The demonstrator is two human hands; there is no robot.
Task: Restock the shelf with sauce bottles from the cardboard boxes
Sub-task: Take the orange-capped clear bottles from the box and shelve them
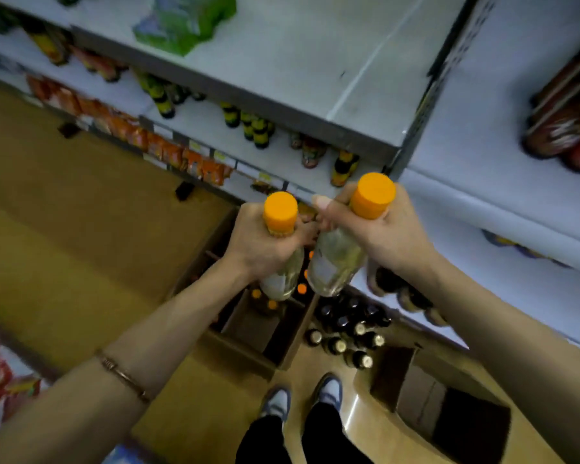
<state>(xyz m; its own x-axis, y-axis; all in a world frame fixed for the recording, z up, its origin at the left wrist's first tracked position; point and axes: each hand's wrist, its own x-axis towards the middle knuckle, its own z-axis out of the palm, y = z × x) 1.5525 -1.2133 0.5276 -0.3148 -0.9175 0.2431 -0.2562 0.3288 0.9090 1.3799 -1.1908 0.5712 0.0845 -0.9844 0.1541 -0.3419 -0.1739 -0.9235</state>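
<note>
My left hand (265,242) grips the neck of a clear sauce bottle with an orange cap (280,209). My right hand (379,232) grips a second orange-capped bottle (335,262) beside it. Both bottles hang upright in the air, almost touching, in front of the grey shelf (282,61). Below them on the floor stands an open cardboard box (248,329) with dividers and several orange caps showing inside.
Dark bottles with pale caps (349,336) stand on the floor by the box. Another open cardboard box (442,403) lies at the right. Lower shelves hold dark bottles (255,128) and orange packets (168,149). A green pack (185,21) sits on the top shelf. My feet (302,396) are below.
</note>
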